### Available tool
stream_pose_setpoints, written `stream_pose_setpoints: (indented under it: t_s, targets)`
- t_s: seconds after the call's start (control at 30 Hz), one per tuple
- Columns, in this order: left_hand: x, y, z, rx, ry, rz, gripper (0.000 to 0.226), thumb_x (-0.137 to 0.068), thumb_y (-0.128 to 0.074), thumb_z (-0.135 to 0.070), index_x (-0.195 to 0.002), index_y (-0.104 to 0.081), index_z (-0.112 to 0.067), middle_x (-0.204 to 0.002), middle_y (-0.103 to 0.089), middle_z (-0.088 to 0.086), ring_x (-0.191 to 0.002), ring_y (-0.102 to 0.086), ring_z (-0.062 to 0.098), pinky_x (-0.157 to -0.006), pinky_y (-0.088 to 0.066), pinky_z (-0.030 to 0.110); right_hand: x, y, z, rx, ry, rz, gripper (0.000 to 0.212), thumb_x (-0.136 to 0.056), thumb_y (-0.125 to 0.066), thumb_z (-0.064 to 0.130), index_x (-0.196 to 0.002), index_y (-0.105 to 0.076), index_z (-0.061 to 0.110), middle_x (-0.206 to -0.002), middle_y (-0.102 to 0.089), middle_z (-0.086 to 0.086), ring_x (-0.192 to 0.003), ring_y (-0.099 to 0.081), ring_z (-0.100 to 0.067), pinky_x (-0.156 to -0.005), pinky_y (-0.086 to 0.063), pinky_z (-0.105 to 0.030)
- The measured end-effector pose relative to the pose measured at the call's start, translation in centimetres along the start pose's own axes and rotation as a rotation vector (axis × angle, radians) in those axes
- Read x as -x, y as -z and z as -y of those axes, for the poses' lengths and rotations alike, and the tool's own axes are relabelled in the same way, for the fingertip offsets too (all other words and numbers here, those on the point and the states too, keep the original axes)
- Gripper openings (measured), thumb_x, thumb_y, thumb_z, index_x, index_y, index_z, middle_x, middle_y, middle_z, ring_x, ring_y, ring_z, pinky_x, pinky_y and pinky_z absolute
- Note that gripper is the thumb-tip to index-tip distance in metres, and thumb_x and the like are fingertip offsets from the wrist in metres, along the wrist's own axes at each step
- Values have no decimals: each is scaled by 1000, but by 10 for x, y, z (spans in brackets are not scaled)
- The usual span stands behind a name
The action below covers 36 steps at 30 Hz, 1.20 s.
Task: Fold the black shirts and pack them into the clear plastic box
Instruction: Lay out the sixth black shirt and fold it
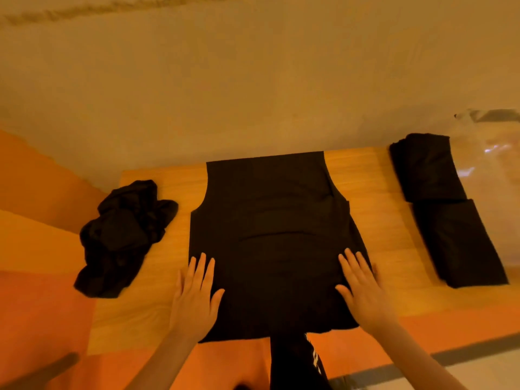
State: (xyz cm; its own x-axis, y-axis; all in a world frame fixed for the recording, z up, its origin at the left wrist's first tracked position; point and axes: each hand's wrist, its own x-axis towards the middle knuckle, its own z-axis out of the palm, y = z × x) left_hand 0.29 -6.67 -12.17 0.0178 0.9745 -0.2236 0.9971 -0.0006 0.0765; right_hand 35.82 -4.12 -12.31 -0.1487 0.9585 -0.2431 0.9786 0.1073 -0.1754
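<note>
Both the left hand (195,294) and right hand (361,288) lie flat with straight fingers, grasping nothing, pressing the spread black shirt (267,209) beneath their fingertips, likely smoothing it for folding

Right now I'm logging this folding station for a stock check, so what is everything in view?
flat shirt: one, black, spread at the table's middle
crumpled shirt: one, black, left end of the table
folded shirts: two, black, in a row at the right end
clear plastic box: one, transparent, far right, beside the folded shirts
table: one, light wood
left hand: fingers straight, flat on the flat shirt's left edge
right hand: fingers straight, flat on its right side
</note>
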Motion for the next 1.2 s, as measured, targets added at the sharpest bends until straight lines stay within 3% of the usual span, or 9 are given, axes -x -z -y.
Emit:
stream_pose_setpoints:
  t_s: [0.17,0.27,0.33,0.4,0.47,0.63,0.87,1.03,1.2]
  targets:
    - [22,-3,7,153,168,-55,73,-93,-9,-54,-143,-29,-4,-148,-31,19,-137,-25,34,-107,-24,52,34,0,-22,-229,-266,-56,66,-93,-23,48,-148,-11,15,-155,-6,0,-143,2,-14,-115,-2,-41]
    - [61,-4,-6,486,301,-156,71,-88,-22,-53,-129,-50,-2,-131,-50,16,-125,-41,34,-105,-30,49,69,6,-7,-582,-364,-223,48,-94,-43,26,-139,-39,11,-144,-38,-5,-136,-31,-25,-108,-31,-43]
    - [93,-5,-19,726,433,-217,47,-91,-40,-45,-108,-60,-5,-106,-58,11,-104,-51,31,-89,-41,43,94,5,4,-714,-515,-344,20,-92,-52,15,-109,-61,8,-108,-60,-9,-106,-54,-32,-83,-43,-37]
    - [109,-12,-30,943,697,-116,29,-93,-52,-30,-108,-58,-6,-110,-59,14,-103,-54,32,-86,-40,40,108,-3,6,-823,-728,-385,13,-90,-58,16,-95,-60,5,-95,-61,-14,-86,-54,-29,-73,-38,-34]
    - [109,-16,-38,1115,888,100,44,-90,-58,-30,-126,-49,-7,-131,-50,14,-119,-47,31,-96,-37,41,108,-12,1,-978,-848,-301,34,-86,-62,23,-114,-54,4,-116,-57,-17,-97,-51,-25,-81,-41,-38]
    - [92,-23,-35,1399,677,82,66,-86,-64,-20,-143,-29,-21,-149,-30,4,-139,-23,23,-110,-23,43,91,-19,-4,-1318,-649,-63,76,-77,-72,32,-142,-35,18,-142,-40,-5,-133,-33,-29,-105,-30,-47]
    - [97,-36,-73,1503,716,246,61,-83,-68,-24,-137,-41,-14,-130,-49,2,-129,-40,26,-102,-33,40,103,-25,-8,-1312,-537,-13,26,-87,-61,17,-108,-64,2,-95,-67,0,-109,-58,-29,-81,-44,-30]
    - [101,-28,-78,1547,771,117,45,-86,-63,-31,-126,-53,-13,-115,-55,1,-116,-49,24,-97,-37,36,130,-15,-21,-1498,-468,-38,91,-36,-80,68,-104,-64,9,-97,-72,-4,-92,-68,-19,-75,-54,-31]
    - [140,-9,-55,1692,702,74,53,-84,-61,-34,-132,-49,-16,-127,-56,4,-120,-50,26,-105,-37,46,160,-3,-19,-1465,-375,21,79,-54,-74,67,-109,-65,10,-106,-70,-4,-101,-65,-21,-79,-54,-32]
